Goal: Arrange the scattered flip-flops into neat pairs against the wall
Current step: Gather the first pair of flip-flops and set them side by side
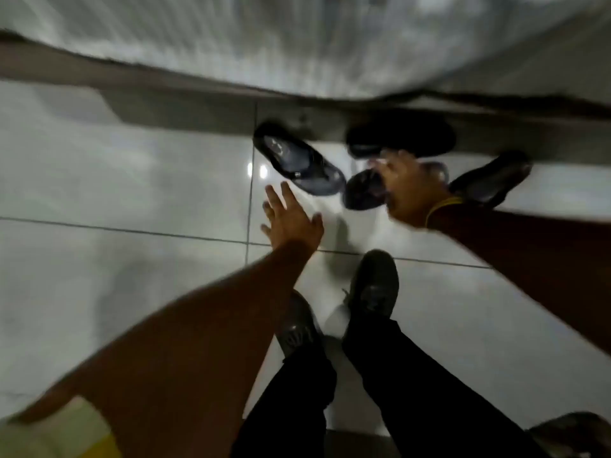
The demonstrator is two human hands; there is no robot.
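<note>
Several dark flip-flops lie scattered on the pale tiled floor near the wall. One flip-flop lies diagonally at the left of the group. Another flip-flop rests along the skirting, and a third flip-flop lies at the right. A fourth flip-flop sits partly under my right hand, whose fingers spread over it; whether they grip it is blurred. My left hand hovers open, fingers apart, just below the diagonal flip-flop, apart from it.
The white wall and its brown skirting run across the top. My own two feet in dark shoes stand on the tiles right below the hands. A dark object shows at the bottom right corner.
</note>
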